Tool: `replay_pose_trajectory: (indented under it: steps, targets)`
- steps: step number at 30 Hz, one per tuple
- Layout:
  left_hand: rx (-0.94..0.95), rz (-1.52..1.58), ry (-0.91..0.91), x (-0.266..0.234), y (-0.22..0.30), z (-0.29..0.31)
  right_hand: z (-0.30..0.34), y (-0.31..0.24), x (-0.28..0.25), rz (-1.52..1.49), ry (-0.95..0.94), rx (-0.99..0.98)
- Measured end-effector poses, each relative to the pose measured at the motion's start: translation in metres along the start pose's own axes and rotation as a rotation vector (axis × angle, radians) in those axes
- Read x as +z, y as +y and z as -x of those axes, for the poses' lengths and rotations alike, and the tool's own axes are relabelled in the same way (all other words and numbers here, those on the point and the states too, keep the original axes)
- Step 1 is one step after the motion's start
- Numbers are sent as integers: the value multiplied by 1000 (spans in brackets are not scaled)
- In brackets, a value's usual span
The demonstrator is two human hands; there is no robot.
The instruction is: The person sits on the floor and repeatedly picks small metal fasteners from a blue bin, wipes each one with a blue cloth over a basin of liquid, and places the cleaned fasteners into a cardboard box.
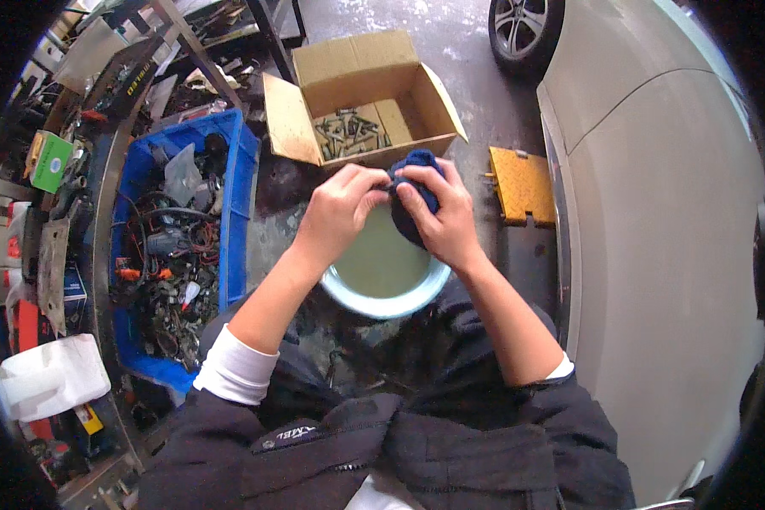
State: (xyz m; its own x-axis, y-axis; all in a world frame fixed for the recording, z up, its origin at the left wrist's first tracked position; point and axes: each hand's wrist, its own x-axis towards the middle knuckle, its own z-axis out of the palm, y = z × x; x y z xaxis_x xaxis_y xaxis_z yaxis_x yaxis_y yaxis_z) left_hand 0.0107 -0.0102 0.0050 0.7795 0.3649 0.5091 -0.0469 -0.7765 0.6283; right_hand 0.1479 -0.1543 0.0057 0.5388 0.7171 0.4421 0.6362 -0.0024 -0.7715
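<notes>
A dark blue cloth point(409, 223) is bunched in my right hand point(447, 217), whose fingers wrap round it. Close beside it, my left hand point(338, 208) is closed, thumb and fingertips pinched together at the edge of the cloth. Something small and dark shows at those fingertips, too small to name. Below both hands a pale blue basin point(384, 307) holds murky greenish liquid. Just beyond stands an opened cardboard box point(353, 61) with many metal bolts point(348, 134) lying in its left part.
To the left is a blue crate point(240, 183) full of cables and mixed parts, beside a cluttered shelf with a white plastic container point(53, 376). A light-coloured car point(663, 221) stands close on the right. A yellow metal plate point(523, 187) lies on the floor near it.
</notes>
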Motion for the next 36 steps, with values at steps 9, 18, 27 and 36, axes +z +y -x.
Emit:
replay_pose_trajectory:
  steps: [9, 18, 27, 36]
  targets:
    - [140, -97, -7, -1, -4, -1, 0, 13, -3, -268, -201, 198]
    - [66, -64, -1, 1, -7, 3, 3, 17, 4, -28, -168, 68]
    - [128, -47, 36, 7, -8, 4, 7, 26, 8, -403, -188, 434]
    - [1, 82, 45, 11, -11, 8, -2, 12, -2, 10, -187, 59]
